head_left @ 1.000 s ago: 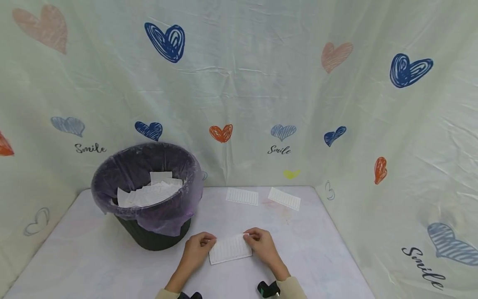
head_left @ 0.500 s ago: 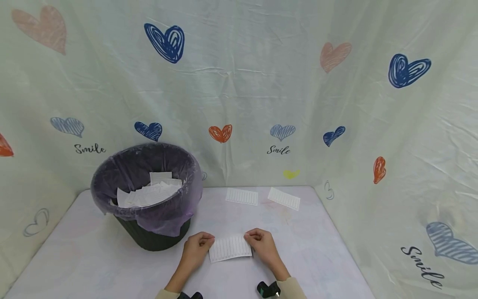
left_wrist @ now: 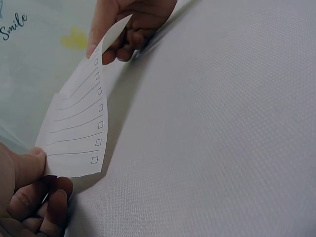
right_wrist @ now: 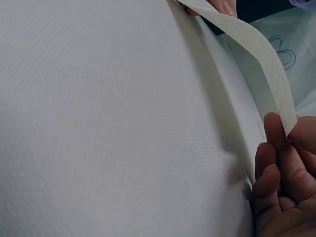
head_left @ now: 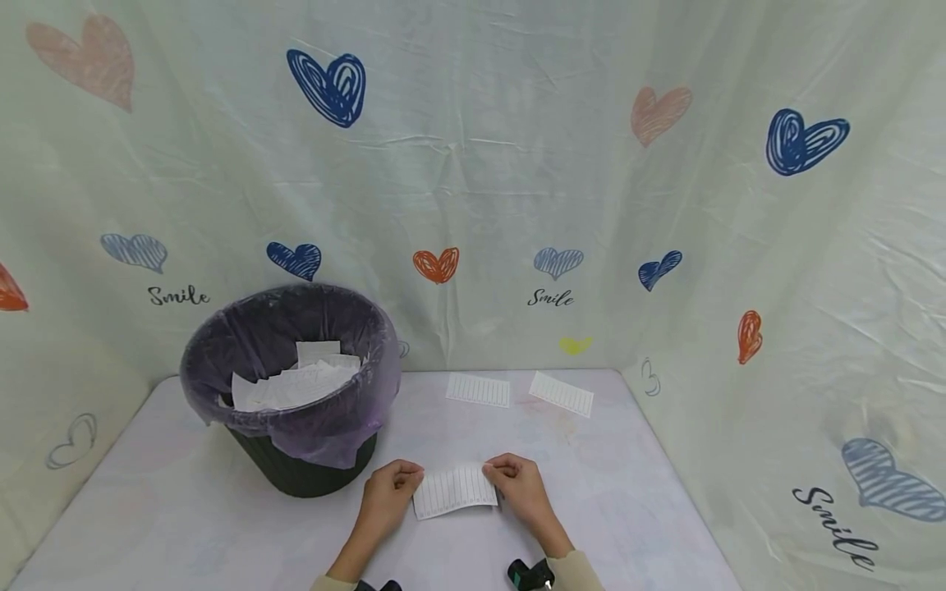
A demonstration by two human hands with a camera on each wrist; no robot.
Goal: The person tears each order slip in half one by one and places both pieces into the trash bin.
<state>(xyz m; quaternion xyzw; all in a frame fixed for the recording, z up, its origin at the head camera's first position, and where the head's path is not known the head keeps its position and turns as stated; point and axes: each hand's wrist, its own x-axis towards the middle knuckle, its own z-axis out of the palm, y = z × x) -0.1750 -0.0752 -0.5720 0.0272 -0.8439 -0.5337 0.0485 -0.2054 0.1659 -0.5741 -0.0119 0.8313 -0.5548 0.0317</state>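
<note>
A white checklist sheet [head_left: 454, 491], printed with lines and small check boxes, is between my two hands near the front of the table. My left hand [head_left: 390, 491] pinches its left end between thumb and fingers. At the other end, my right hand [head_left: 520, 490] pinches the upper right corner. In the left wrist view the sheet [left_wrist: 76, 121] bows between the hands, its box-lined edge raised over the white tabletop and casting a shadow. From the right wrist view, the sheet [right_wrist: 269, 54] shows as a curved strip running to the right thumb and fingers.
A dark bin [head_left: 310, 476] with a purple liner [head_left: 369, 328] stands on the left, holding several white papers [head_left: 296, 384]. Two more printed sheets, a left one [head_left: 478, 389] and a right one [head_left: 562, 394], lie at the back of the table. A curtain with hearts [head_left: 473, 164] hangs behind.
The sheet has bent: its near edge now curves up and its lines show more plainly than a second ago. Both hands keep nearly the same place and grip.
</note>
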